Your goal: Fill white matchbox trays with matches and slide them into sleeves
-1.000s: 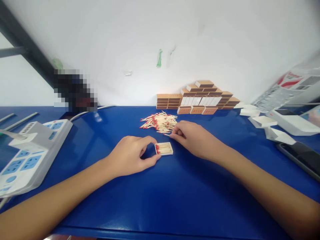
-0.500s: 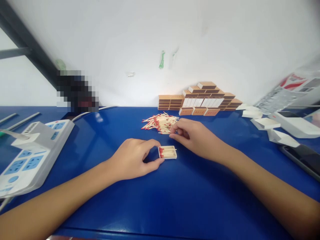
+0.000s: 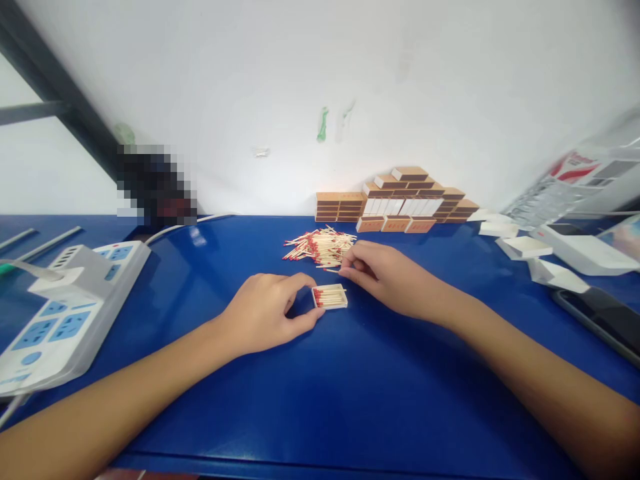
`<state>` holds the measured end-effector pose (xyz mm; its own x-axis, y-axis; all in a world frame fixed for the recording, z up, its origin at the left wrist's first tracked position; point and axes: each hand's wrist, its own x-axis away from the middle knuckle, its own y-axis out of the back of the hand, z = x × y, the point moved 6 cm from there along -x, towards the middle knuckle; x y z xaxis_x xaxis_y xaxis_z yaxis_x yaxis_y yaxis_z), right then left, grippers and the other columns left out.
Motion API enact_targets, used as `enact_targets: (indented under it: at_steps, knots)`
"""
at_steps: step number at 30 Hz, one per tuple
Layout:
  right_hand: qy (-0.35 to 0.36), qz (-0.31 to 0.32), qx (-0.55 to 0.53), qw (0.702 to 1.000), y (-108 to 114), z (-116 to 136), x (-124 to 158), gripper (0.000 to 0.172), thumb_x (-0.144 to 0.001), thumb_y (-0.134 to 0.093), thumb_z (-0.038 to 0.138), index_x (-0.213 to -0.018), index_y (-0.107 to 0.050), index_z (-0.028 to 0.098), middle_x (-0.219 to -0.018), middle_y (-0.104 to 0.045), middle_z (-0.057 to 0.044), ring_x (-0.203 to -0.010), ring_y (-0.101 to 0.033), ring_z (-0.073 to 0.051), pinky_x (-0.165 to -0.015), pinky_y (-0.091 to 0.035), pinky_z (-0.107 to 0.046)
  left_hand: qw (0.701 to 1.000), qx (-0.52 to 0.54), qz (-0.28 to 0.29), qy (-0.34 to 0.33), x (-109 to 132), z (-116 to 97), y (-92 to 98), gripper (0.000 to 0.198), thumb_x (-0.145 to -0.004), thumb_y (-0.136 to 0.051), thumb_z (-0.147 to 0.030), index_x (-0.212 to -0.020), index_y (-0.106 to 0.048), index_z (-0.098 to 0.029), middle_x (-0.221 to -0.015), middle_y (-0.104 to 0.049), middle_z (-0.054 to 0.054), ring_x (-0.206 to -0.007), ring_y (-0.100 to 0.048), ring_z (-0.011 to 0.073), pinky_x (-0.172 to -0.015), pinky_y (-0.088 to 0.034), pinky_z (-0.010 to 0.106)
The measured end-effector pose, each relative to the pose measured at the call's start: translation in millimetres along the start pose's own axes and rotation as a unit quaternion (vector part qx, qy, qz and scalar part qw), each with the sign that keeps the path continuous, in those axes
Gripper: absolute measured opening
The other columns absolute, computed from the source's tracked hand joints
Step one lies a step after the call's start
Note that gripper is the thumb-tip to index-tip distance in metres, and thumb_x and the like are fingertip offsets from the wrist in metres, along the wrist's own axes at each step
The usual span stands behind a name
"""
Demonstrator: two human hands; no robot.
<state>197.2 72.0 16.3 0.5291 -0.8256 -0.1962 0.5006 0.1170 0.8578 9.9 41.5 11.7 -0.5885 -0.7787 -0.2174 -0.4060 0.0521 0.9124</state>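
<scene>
Left hand pinches matchbox tray at frame center on blue table. Right hand fingers touch loose matches pile just above. Stacked matchboxes upper center-right, power strip left.

Blue table, loose matches, stacked matchboxes, power strip

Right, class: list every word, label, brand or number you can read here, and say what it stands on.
No text reads clearly.
Red-and-white packaging, far right: print blurred.
Stacked matchboxes at the back: front labels too small.
Power strip: no legible lettering.
Matchbox tray held by the left hand: no print visible.
</scene>
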Motion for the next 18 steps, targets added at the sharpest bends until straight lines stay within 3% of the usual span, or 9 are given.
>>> enact_targets:
  at_steps: [5, 18]
  knots:
    - [0.017, 0.051, -0.009, 0.999, -5, 21, 6, 0.014, -0.100, -0.055, 0.023, -0.088, -0.061, 0.020, -0.083, -0.062, -0.001, -0.073, -0.053, -0.015, -0.065, -0.036, -0.028, 1.000, 0.001, 0.004, 0.002, 0, 0, 0.2, 0.029, -0.092, -0.065, -0.044, -0.109, -0.070, -0.021, -0.059, -0.054, -0.007, -0.052, -0.050, 0.0100, -0.054, -0.032, 0.024]
    - [0.007, 0.035, -0.014, 0.999, -6, 27, 9, 0.013, -0.101, -0.055, 0.023, -0.090, -0.061, 0.020, -0.087, -0.062, -0.002, -0.075, -0.055, -0.015, -0.066, -0.039, -0.027, 1.000, 0.008, 0.006, -0.001, 0, -3, 0.9, 0.028, -0.091, -0.065, -0.043, -0.108, -0.069, -0.021, -0.059, -0.053, -0.007, -0.052, -0.050, 0.0103, -0.054, -0.031, 0.025]
